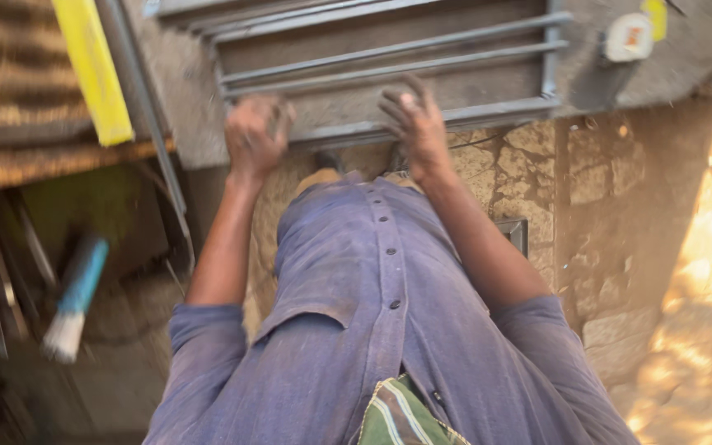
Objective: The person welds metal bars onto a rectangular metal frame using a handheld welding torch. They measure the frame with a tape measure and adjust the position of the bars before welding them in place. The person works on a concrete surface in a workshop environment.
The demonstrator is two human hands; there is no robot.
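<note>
Left hand (pixel 255 136) closed in a fist, knuckles up, at the lower edge of the grey metal grille frame (pixel 389 58), around 11 o'clock from the chest; hard to tell through the blur whether anything sits inside the fist. Right hand (pixel 415 124) open, fingers spread and slightly curled, at the same lower rail near 12 o'clock. Grille frame resting on stone paving (pixel 620 206). Yellow strip (pixel 91 70) at 10 o'clock. Blue-handled brush (pixel 76 297) at 8 o'clock. White wall socket (pixel 628 37) at 2 o'clock.
</note>
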